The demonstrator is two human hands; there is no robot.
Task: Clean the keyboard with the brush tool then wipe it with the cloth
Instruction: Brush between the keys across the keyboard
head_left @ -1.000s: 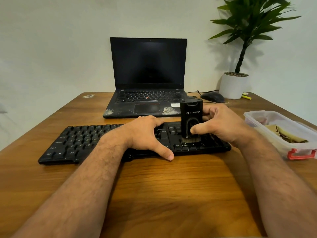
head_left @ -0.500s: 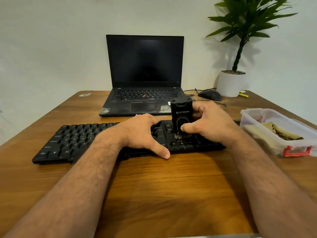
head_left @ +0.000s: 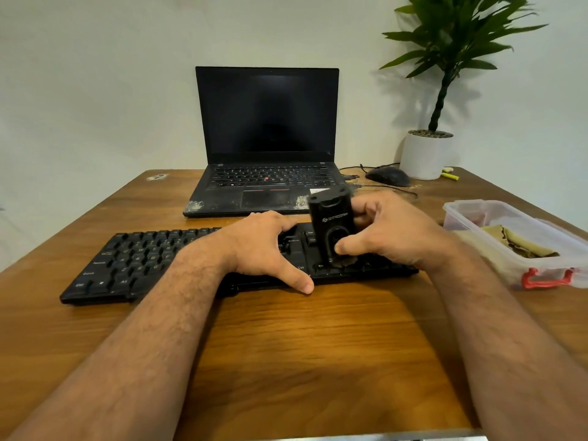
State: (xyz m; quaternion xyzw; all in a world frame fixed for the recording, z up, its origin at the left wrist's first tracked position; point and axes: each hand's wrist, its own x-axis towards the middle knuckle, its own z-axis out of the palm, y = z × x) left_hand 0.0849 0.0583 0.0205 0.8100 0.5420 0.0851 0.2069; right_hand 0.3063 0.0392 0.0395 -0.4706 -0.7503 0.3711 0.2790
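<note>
Boxy black brush tool (head_left: pixel 332 229) now tilted, right hand (head_left: pixel 394 232) gripping; left hand (head_left: pixel 264 246) seemingly flat on keyboard (head_left: pixel 143 259).

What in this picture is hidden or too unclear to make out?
Head view:
- Keyboard middle keys: under the left hand.
- Keys at its right end: behind the right hand and brush tool.
- Cloth: partly behind the box wall.
- Plant: top cut off by the frame.
</note>
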